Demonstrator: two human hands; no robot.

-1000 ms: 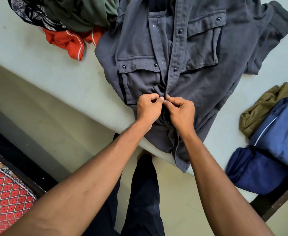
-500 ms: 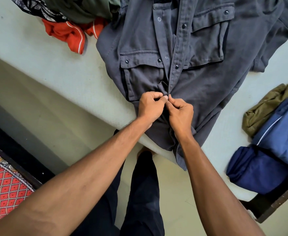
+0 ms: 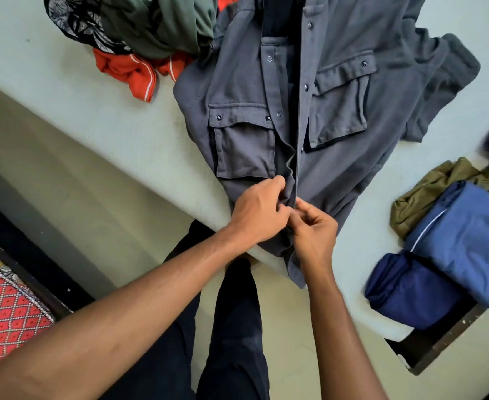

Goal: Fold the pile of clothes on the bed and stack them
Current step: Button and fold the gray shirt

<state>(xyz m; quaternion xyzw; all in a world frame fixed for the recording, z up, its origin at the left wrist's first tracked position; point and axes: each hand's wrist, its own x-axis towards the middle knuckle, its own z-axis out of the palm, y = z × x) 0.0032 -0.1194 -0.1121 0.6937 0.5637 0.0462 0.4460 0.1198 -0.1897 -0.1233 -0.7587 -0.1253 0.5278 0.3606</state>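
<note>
Lying front-up on the bed (image 3: 73, 111), the grey shirt (image 3: 338, 157) with 2 flap pockets has its placket pinched by left hand (image 3: 259, 213) and right hand (image 3: 314, 229).

A shirt (image 3: 338, 174) lies on the bed (image 3: 107, 116), hem over the near edge, the left hand (image 3: 259, 210) and right hand (image 3: 314, 229) touching on its front. A clothes pile (image 3: 151, 33) lies behind-left, folded clothes (image 3: 454, 249) right, a rug (image 3: 3, 307) on the floor left
</note>
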